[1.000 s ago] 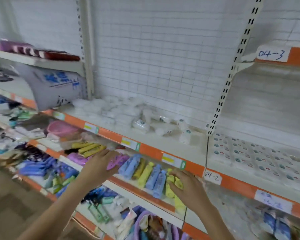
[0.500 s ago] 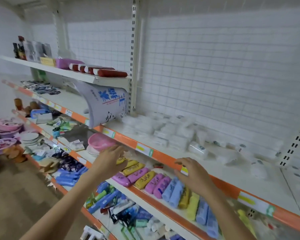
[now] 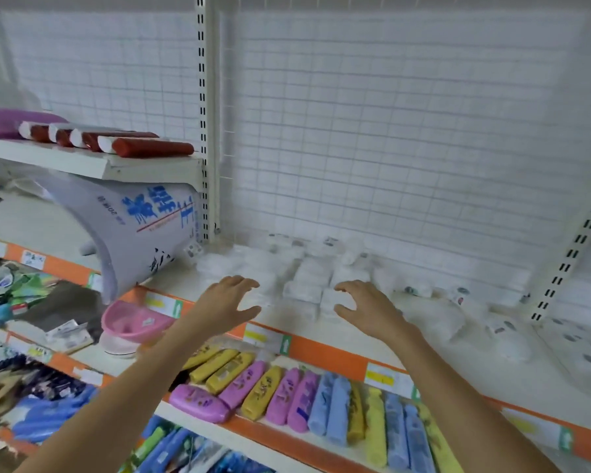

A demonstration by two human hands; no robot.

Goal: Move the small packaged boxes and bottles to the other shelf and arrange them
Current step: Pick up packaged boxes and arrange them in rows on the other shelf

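My left hand and right hand hover spread and empty over the shelf; the small white boxes lie at twelve o'clock, between them.

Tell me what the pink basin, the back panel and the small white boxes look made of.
Pink basin: likely plastic, glossy molded curves. Back panel: probably white-coated metal wire, thin crossing grid lines. Small white boxes: apparently cardboard, perhaps film-wrapped; overexposed, so uncertain.
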